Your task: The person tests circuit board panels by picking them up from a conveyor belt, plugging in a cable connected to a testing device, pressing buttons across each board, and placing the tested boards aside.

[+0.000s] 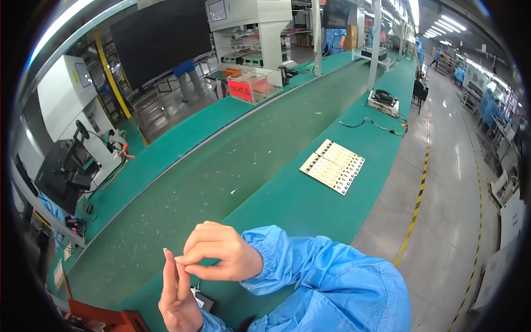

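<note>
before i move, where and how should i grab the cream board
Probably by the near edge of the board, coming in low from your side: it is thin and lies flat on the bench, and nothing covers or blocks that edge.

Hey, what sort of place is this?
Probably an electronics factory: a pale panel dotted with small dark parts lies on a long green bench, striped floor tape runs alongside, and people in blue workwear show farther off.

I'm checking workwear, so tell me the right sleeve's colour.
The right sleeve is bright blue, seen best in the head view.
</note>
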The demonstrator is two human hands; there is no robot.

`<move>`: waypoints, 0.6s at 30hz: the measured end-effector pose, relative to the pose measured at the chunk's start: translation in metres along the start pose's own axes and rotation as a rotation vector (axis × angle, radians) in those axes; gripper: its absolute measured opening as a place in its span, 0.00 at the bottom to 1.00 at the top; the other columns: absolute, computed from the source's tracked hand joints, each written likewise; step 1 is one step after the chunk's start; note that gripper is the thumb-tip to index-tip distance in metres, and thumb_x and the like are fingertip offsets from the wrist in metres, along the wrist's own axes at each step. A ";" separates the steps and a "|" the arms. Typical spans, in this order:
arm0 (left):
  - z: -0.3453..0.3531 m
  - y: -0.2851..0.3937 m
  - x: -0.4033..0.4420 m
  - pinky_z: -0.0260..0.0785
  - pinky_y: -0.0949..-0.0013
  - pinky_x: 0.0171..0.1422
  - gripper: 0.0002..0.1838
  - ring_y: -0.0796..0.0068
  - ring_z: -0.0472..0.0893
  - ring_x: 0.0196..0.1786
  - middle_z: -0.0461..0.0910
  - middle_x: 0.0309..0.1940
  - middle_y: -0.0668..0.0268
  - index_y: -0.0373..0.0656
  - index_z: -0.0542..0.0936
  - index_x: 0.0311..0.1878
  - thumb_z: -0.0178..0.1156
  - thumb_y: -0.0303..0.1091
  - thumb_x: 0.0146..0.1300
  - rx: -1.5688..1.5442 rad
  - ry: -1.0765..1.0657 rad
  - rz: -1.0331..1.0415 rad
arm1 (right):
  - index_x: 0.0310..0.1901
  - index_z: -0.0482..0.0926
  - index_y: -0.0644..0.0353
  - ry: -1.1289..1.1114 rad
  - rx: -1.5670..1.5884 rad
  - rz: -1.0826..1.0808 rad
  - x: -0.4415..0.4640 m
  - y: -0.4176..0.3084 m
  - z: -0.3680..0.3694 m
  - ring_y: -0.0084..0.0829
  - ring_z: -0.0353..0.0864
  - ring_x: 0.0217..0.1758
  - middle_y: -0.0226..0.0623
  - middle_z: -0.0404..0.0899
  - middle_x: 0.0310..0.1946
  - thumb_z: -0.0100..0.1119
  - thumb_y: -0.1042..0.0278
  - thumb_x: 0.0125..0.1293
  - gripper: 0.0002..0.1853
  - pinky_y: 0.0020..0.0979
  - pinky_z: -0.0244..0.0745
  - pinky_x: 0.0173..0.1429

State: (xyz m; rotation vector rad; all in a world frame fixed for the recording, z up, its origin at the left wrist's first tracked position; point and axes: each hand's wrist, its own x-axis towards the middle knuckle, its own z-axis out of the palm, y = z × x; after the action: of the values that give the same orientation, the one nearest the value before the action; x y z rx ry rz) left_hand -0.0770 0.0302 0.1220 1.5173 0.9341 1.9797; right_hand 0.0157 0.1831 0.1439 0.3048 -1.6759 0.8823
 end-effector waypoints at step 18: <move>-0.013 -0.001 0.001 0.32 0.50 0.80 0.45 0.45 0.45 0.78 0.60 0.66 0.32 0.25 0.47 0.73 0.46 0.52 0.66 -0.367 -0.050 -0.096 | 0.41 0.84 0.63 -0.153 0.056 -0.227 0.008 0.019 -0.012 0.34 0.80 0.32 0.36 0.81 0.34 0.73 0.69 0.53 0.14 0.32 0.72 0.35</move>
State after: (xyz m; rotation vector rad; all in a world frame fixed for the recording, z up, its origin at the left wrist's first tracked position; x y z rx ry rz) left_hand -0.0897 0.0280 0.1198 1.2834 0.5717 1.9085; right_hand 0.0106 0.2063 0.1447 0.6014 -1.7189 0.7516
